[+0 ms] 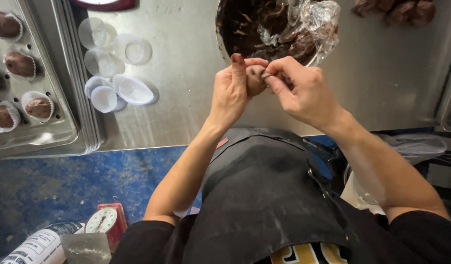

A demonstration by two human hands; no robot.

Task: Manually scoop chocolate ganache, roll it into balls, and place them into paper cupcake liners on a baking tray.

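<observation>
Bottom of the frame up: black apron [264,195], then both hands meeting mid-frame over a steel table [186,98].

Left hand [230,90] and right hand [303,90] are both pinched shut around a small lump of chocolate dough [255,78], thumb tip smeared brown. Just past them, top centre, sits the bowl of chocolate dough [250,29] with crumpled plastic wrap [316,19]. Empty white paper cups [118,73] lie at upper left, next to a perforated tray [35,132] of filled cups.
</observation>
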